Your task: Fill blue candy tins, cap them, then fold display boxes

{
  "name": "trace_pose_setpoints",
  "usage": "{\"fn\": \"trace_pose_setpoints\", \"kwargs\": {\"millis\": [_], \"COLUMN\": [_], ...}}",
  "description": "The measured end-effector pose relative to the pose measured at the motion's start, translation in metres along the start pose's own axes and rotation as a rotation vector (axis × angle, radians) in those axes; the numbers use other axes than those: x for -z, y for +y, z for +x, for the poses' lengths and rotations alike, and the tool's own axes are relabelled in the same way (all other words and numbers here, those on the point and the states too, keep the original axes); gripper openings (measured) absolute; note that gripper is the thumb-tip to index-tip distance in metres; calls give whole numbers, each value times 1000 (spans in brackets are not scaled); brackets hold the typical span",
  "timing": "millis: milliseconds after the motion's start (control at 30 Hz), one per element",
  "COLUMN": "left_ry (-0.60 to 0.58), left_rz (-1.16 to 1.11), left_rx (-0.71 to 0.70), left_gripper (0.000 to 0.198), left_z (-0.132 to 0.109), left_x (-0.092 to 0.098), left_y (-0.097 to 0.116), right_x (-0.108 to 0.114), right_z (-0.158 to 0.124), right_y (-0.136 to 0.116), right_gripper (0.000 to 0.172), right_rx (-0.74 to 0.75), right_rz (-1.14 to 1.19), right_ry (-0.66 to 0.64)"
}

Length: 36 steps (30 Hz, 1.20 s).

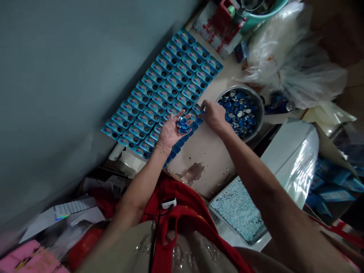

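Note:
My left hand [172, 131] lies palm up over the near edge of the rows of blue cards [167, 85], cupping a small heap of blue caps [182, 125]. My right hand [214, 115] is beside it with the fingers pinched on one blue cap [200, 112] just above the cards. A metal bowl [257, 102] full of blue and silver caps stands right behind my right hand. The cards, each with dark round spots, lie in several rows on a beige table [204, 151] against a grey wall.
A tray of pale blue tablets [239, 210] sits at the table's near right corner. Clear plastic bags [290, 57], a red and white box [218, 26] and a teal basin [264, 15] crowd the far end. White wrapped packs [295, 155] and blue boxes [332, 182] lie right.

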<state>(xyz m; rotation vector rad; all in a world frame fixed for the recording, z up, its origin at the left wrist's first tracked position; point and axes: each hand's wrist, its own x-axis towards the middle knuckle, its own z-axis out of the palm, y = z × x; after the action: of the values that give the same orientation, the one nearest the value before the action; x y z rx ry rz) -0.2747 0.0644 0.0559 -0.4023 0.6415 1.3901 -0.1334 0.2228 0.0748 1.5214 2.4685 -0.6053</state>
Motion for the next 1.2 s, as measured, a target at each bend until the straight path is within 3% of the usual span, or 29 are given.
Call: {"fn": "trace_pose_setpoints", "kwargs": {"millis": [67,167,267,333,433,533,633,733,800,900,1000,1100,1200], "left_ry": [24,32,39,61,78,61,49,51,59,106,212,291,289], "left_rz": [-9,8,52,60,33,41,77,107,128,155,142,123,102], "left_rx": [-71,-133,-118,-107,-84,-54,-20,32,68,112,125,95,89], "left_gripper": [49,49,48,46,44,43,43,45,45,42,36,29,16], "left_z": [-1,1,3,3,2,0,-2,-4,-7,-12,-16,-17,-14], "left_x": [-2,-7,-13,-15,-15,-14,-12,-11,-11,-11,-9,-7,-4], "left_y": [-4,-13,-21,-23,-18,-10,-7,-13,-21,-34,-42,-43,-38], "right_x": [-4,-28,-61,-77,-89,-87,-79,-67,-58,-42,-30,-30,-38], "right_z": [-47,-99,-119,-128,-151,-173,-181,-180,-174,-148,-107,-74,-66], "right_y": [-21,-46,-54,-45,1,77,143,154,127,65,18,3,1], "right_gripper": [16,20,15,16,19,18,28,33,35,36,29,35,40], "right_rx": [52,74,67,130,99,-326,-551,-636,-501,18,385,537,532], "right_rz": [86,222,397,542,594,373,252,197,287,540,570,481,438], "right_ry": [38,24,98,146,90,62,121,156,188,227,187,27,37]}}
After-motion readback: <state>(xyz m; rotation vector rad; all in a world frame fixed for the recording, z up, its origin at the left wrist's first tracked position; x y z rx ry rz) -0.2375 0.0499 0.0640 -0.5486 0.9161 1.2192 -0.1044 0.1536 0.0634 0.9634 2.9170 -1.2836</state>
